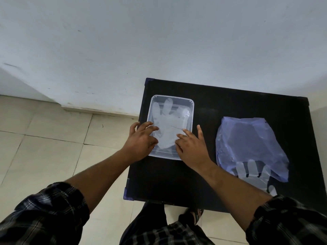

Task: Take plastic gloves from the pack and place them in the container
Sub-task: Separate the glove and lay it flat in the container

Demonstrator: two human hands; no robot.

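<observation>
Black table (230, 106) on pale tiled floor (44, 138), against white wall (123, 41). Nearest, at right: blue pack (251, 144) lying flat, 1 clear glove (251, 171) protruding from its near opening. Further left: left hand (141, 140) and right hand (192, 147), fingers spread, pressing flat on plastic gloves (168, 124) inside clear container (190, 103), 1 hand at each near corner.

Translucent plastic container (189, 103), matt table (247, 103)
</observation>
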